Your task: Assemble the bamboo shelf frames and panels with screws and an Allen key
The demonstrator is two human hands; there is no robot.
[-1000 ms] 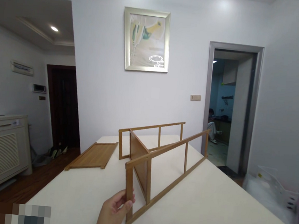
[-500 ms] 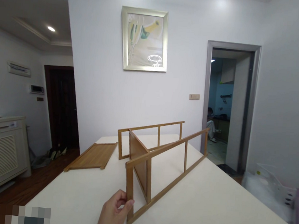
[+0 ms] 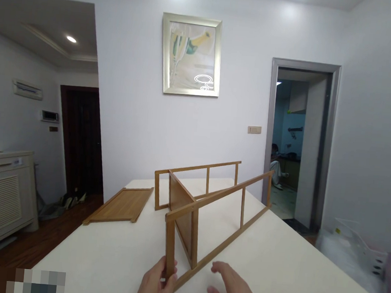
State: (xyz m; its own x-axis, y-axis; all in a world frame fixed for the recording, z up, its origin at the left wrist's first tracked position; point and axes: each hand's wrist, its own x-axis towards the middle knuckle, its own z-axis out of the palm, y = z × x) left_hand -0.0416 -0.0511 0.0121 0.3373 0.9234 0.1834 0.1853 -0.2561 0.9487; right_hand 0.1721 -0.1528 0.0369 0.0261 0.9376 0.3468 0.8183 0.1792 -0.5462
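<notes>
A brown wooden rack frame (image 3: 221, 196) lies on its side on the white table (image 3: 274, 263). Two ladder-like sides are joined by one slatted or solid shelf panel (image 3: 183, 214). At the frame's near end, my left hand (image 3: 156, 282) is closed around the short end bar, thumb in front. My right hand (image 3: 234, 289) is just to the right of the lower rail, apart from it, with thumb and fingers spread and nothing between them. Off to the left, a separate wooden panel (image 3: 122, 205) lies flat near the table's left edge.
Behind the table is a white wall with a framed picture (image 3: 191, 55). To the right, a doorway (image 3: 287, 145) shows a seated person partly hidden. A white cabinet (image 3: 2, 202) stands at left. Plastic-wrapped items (image 3: 354, 251) are beyond the table's right edge.
My right hand has come up from the bottom edge toward the frame's lower rail and opened. My left hand has shifted slightly right and down while keeping hold of the end bar.
</notes>
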